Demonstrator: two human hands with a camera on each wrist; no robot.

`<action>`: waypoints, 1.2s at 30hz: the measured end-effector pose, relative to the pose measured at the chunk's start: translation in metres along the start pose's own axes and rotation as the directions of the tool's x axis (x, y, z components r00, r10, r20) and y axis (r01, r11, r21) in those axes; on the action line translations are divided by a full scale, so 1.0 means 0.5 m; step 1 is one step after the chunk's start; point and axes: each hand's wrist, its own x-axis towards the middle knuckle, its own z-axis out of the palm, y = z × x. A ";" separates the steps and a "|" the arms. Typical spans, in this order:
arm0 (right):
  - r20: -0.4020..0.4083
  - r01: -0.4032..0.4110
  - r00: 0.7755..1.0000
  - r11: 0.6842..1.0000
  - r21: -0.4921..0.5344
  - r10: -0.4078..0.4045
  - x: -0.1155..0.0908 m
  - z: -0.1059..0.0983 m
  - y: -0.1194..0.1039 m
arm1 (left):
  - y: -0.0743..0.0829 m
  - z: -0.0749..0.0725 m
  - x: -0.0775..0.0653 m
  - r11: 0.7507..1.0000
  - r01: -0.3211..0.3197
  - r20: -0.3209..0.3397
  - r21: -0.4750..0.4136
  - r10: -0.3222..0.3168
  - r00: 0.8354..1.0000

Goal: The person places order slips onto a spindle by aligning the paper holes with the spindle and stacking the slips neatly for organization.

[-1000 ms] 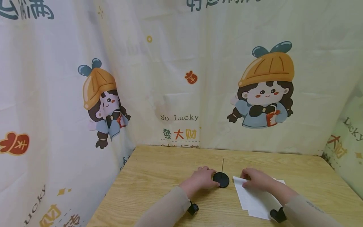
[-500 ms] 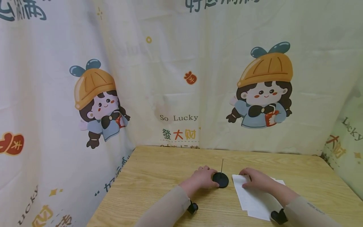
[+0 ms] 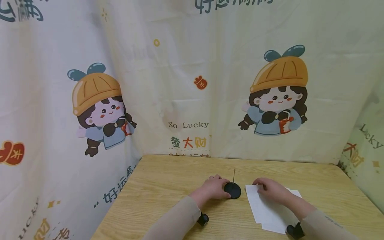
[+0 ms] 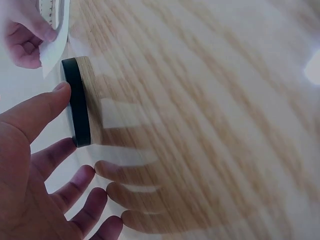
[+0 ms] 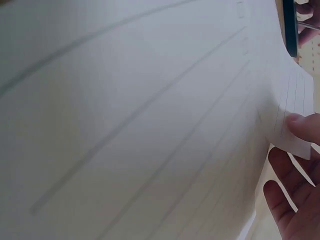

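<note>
A black round base with a thin upright spike, a paper spike (image 3: 232, 191), stands on the wooden table. My left hand (image 3: 213, 188) grips the rim of its base between thumb and fingers; in the left wrist view the thumb lies on the black disc (image 4: 78, 107). To the right of the spike lie several overlapping sheets of white paper (image 3: 271, 213). With thumb above and fingers below, my right hand (image 3: 272, 190) pinches the far edge of a lined sheet (image 5: 286, 107), which bends up there. The spike's rod is not seen in the left wrist view.
The wooden table (image 3: 162, 186) reaches back to a printed curtain (image 3: 180, 100), which hangs behind it and along both sides. A black wrist camera (image 3: 203, 219) sits under the left sleeve, another (image 3: 295, 230) under the right one, over the paper.
The head view has turned slightly, so everything shifts a little. Both hands stay at the spike's base and the paper; the right fingers have shifted slightly at the sheet's edge.
</note>
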 end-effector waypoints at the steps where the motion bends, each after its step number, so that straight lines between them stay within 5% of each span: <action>1: -0.007 -0.006 1.000 1.000 0.016 0.006 -0.001 -0.002 -0.001 | -0.001 0.001 0.001 1.000 -0.002 0.001 0.000 0.002 1.000; 13: 0.000 -0.153 0.987 0.954 0.258 0.158 -0.002 -0.035 -0.014 | -0.019 0.019 0.013 0.999 -0.029 -0.017 0.025 0.029 0.999; 25: -0.057 -0.120 0.988 0.955 0.273 0.140 -0.005 -0.057 -0.031 | -0.026 0.018 0.011 0.999 -0.044 -0.022 0.018 0.044 0.999; 36: -0.058 -0.119 0.987 0.917 0.381 0.152 -0.008 -0.084 -0.059 | -0.027 0.023 0.008 0.999 -0.039 -0.021 0.032 0.040 0.999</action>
